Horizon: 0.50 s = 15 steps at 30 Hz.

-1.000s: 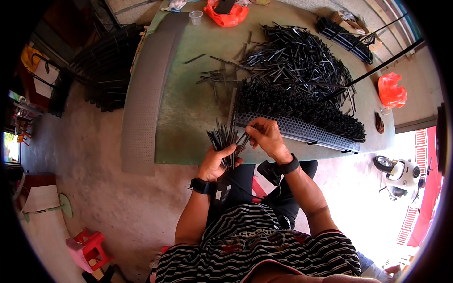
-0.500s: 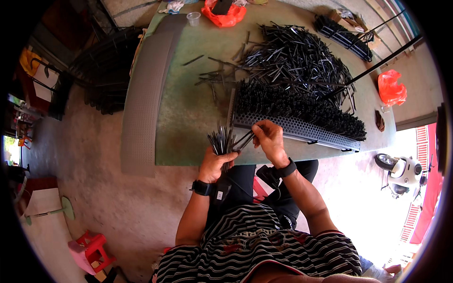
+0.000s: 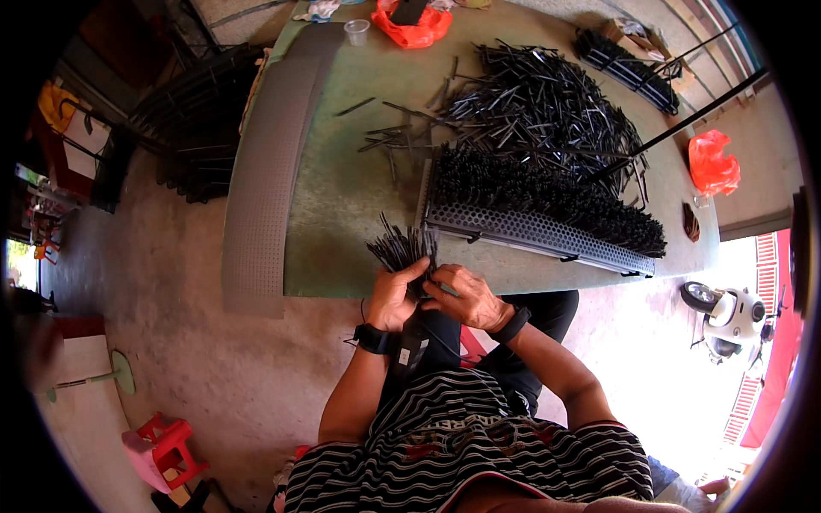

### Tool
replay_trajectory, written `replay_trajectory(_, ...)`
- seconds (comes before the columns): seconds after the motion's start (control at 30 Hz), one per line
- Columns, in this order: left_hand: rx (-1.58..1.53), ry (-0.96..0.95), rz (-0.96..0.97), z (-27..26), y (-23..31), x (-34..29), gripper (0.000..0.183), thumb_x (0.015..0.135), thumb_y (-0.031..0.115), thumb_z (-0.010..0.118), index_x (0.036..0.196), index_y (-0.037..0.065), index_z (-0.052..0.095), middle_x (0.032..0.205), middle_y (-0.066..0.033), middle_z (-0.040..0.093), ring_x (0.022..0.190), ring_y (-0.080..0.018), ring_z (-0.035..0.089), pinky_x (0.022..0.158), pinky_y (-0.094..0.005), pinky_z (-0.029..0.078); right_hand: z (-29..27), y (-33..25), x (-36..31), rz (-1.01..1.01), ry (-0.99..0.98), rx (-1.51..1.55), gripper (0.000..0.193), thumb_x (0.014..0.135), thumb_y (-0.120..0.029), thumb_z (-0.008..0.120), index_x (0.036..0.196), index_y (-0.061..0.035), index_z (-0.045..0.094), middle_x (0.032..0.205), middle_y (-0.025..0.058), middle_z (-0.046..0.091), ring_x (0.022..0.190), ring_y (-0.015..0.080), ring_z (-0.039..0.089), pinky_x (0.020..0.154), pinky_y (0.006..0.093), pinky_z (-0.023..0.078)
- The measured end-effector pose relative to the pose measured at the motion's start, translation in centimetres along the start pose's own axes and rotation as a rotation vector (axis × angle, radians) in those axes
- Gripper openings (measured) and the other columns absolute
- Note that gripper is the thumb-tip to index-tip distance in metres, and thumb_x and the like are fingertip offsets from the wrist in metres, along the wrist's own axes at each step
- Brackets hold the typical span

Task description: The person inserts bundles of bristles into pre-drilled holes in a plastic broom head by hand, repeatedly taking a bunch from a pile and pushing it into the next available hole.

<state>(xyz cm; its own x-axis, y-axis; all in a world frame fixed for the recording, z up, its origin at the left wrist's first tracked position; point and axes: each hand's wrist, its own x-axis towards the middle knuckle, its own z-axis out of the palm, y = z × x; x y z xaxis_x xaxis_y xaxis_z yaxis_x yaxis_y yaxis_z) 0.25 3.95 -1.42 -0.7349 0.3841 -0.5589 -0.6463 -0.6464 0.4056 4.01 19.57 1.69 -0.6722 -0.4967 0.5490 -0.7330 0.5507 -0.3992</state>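
Note:
My left hand grips a bundle of thin black sticks that fans upward at the near edge of the green table. My right hand meets the base of that bundle, fingers closed against it. Just beyond, a long perforated grey metal strip stands packed with upright black sticks. A big loose heap of black sticks lies behind it. Both wrists wear dark bands.
A second perforated grey strip lies along the table's left edge. An orange bag and a clear cup sit at the far end, a red bag at the right. A pink stool stands on the concrete floor.
My right hand has drawn back from the perforated strip to the bundle in my left hand. Both hands have come a little closer to my body.

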Motion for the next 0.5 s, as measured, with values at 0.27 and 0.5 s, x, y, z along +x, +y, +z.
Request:
replay_trajectory(0.27, 0.197, 0.062, 0.009, -0.9, -0.3, 1.7, 0.016, 0.074, -0.002, 0.067, 0.089, 0.000, 0.063, 0.079, -0.0107, 0.065, 0.061, -0.0204, 0.062, 0.050, -0.0298, 0.050, -0.1, 0.6, 0.5, 0.663, 0.167, 0.249, 0.030, 0.076, -0.013, 0.070, 0.097, 0.0056, 0.060, 0.082, 0.0134, 0.062, 0.073, 0.0212, 0.063, 0.061, 0.0316, 0.052)
replay_trajectory(0.5, 0.275, 0.044, 0.087, 1.2, -0.4, -0.5, 0.015, 0.072, -0.003, 0.068, 0.085, -0.002, 0.061, 0.073, -0.0115, 0.064, 0.055, -0.0216, 0.063, 0.046, -0.0298, 0.050, -0.2, 3.5, 2.1, 1.161, 0.176, 0.767, 0.022, 0.085, -0.015, 0.062, 0.092, 0.0053, 0.062, 0.073, 0.0087, 0.065, 0.057, 0.0110, 0.061, 0.047, 0.0217, 0.050)
